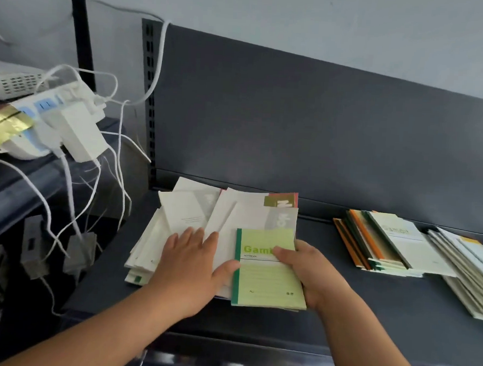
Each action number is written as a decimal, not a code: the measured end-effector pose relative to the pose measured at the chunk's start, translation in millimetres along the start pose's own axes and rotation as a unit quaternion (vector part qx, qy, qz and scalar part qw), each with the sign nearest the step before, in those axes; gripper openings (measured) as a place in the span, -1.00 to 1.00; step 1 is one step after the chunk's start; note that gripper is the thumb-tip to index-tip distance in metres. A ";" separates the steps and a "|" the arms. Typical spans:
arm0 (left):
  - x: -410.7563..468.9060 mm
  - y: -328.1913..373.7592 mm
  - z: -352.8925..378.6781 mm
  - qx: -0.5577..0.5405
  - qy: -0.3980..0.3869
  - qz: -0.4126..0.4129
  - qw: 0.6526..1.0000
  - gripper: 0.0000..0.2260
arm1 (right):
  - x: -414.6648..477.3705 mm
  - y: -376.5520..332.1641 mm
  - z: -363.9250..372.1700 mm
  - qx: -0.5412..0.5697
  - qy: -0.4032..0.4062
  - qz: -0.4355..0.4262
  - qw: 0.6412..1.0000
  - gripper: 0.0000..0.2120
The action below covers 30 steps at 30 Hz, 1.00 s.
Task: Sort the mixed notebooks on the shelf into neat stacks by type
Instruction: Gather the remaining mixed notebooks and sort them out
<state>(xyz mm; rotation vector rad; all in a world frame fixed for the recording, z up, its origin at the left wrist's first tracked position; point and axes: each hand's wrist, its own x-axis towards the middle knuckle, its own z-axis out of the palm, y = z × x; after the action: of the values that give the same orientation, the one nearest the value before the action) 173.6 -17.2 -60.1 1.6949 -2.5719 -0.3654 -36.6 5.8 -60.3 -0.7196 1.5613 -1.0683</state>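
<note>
Head view: our right hand (311,273) pinches the green notebook (266,279), thumb across its cover, apparently to lift it off the mixed pile (194,208). Our left hand (191,264) lies flat on that pile, fingers spread, likely to steady it. Farther right on the shelf (368,309) lie the sorted stacks (393,244), one topped by a similar cover.
</note>
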 end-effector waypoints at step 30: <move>14.4 162.0 -18.0 -0.719 -0.033 -0.075 0.690 -0.75 | -86.6 -13.9 -208.9 -0.158 0.267 -0.113 0.944 -0.76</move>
<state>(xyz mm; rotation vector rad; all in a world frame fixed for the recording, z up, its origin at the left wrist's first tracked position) 24.7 27.3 -8.8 1.0796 -1.1481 -1.7881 -216.7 130.8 -3.1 -0.8903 2.1922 -1.2655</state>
